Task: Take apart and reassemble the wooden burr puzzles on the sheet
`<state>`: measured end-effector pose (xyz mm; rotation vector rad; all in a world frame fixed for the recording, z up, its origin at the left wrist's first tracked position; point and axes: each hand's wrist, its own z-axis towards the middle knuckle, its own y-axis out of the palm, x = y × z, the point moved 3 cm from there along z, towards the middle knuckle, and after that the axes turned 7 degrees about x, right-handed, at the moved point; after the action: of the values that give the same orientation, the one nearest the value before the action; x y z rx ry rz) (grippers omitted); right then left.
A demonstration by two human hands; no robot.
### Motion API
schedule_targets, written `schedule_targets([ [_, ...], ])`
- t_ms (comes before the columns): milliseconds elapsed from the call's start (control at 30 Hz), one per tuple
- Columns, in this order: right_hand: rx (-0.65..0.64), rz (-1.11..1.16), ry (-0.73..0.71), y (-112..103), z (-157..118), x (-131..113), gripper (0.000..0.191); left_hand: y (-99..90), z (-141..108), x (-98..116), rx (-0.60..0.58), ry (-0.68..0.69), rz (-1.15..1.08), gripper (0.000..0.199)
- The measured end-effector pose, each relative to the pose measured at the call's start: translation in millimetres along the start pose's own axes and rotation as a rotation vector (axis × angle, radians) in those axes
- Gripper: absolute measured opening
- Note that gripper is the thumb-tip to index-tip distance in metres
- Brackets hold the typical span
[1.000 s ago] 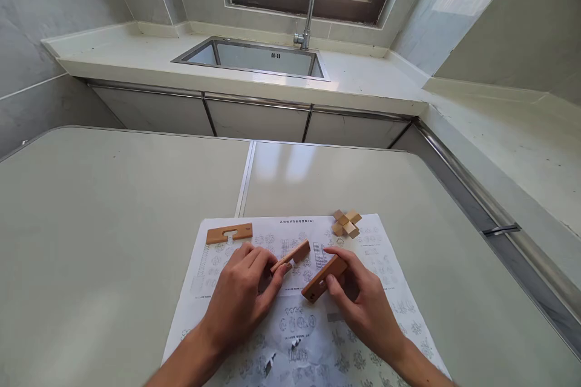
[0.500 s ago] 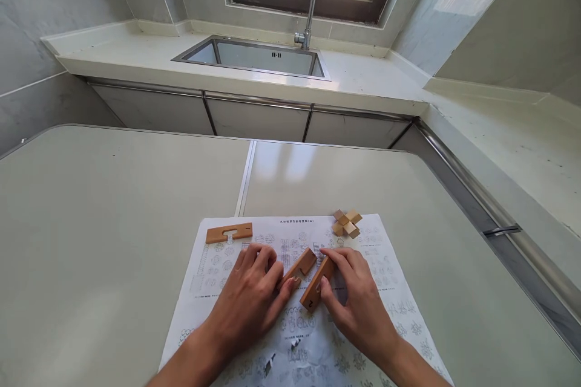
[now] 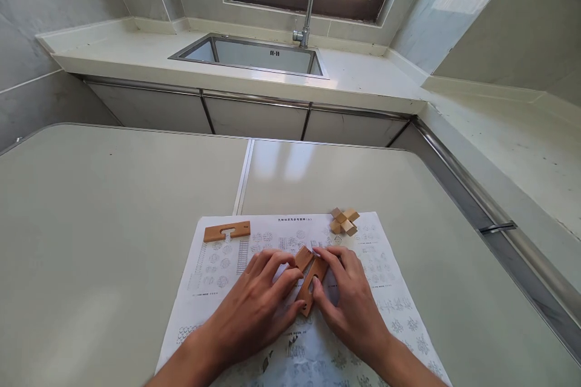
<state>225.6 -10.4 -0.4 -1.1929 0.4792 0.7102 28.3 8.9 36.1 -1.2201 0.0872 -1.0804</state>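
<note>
My left hand point(image 3: 256, 293) is closed around a notched wooden puzzle piece point(image 3: 303, 257), whose lower part its fingers hide. Between the thumb and fingers of my right hand point(image 3: 349, 290) is a slotted wooden puzzle piece point(image 3: 320, 267). The two pieces lie slanted side by side, close together at their upper ends, low over a printed sheet point(image 3: 213, 308). My left thumb reaches the lower end of the slotted piece. A third wooden piece point(image 3: 238, 230) with a slot and a side opening lies at the sheet's upper left, apart from both hands.
An assembled light-wood burr puzzle point(image 3: 345, 222) rests at the sheet's upper right. The sheet lies on a pale table point(image 3: 113, 224) with a seam strip point(image 3: 244, 175). Beyond stand a counter with a sink point(image 3: 254, 68) and a faucet point(image 3: 310, 6).
Both hands have brought their pieces closer together. The left fingers have shifted upward over the notched piece, and the left thumb has moved right to the slotted piece's lower end.
</note>
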Motion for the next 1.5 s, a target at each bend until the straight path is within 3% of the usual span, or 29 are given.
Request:
schedule_targets([
  [167,-0.023,0.049,-0.013,0.1,1.1,-2.8,0.042,-1.7,4.2,7.7,-0.041,0.046,-0.027,0.034],
  [600,-0.133,0.188,-0.133,-2.8,1.2,-8.0,0.051,0.5,0.8,-3.2,0.079,-0.043,0.026,0.02],
  [833,-0.15,0.231,-0.173,-3.3,3.2,-12.2,0.056,-0.6,0.1,-5.8,0.073,-0.082,0.035,0.047],
  [967,-0.194,0.274,-0.167,-3.4,2.6,-12.2,0.056,1.4,-1.0,-8.5,0.05,-0.057,0.06,0.049],
  [1267,-0.217,0.364,-0.098,-5.2,1.7,-11.5,0.057,-6.8,1.3,-14.2,0.096,-0.028,0.166,0.026],
  [1500,-0.127,0.493,0.051,-8.6,5.8,-4.0,0.033,-19.9,4.3,-24.9,0.112,-0.048,0.265,0.027],
])
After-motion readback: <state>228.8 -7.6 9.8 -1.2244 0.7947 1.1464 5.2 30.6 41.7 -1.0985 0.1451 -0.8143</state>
